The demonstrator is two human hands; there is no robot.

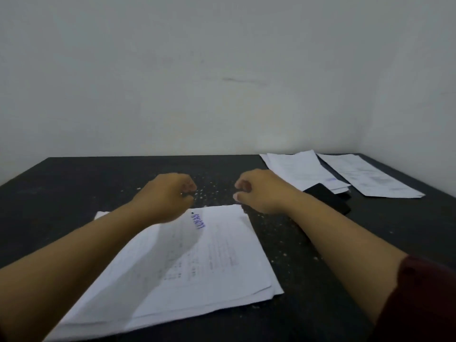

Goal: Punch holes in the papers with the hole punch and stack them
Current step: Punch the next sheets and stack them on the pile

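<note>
Currently both hands, left hand [170, 193] and right hand [259, 191], hover loosely curled, holding nothing, above the near stack [209, 255] on the desk [74, 183]. Between sheets, I judge. Next: reach the dark object [328, 197], probably the punch, and the far papers [296, 169].

Matt white paper stack [222, 262]; dark table [74, 183] seemingly matt, speckled.

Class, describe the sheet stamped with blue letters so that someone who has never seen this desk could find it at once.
Start at the dark table against the pale wall. The near stack of papers lies between the person's forearms, and the stamped sheet is its top page. It alone shows a bold blue stamp near its far edge, unlike the two paper piles at the far right corner.
</note>
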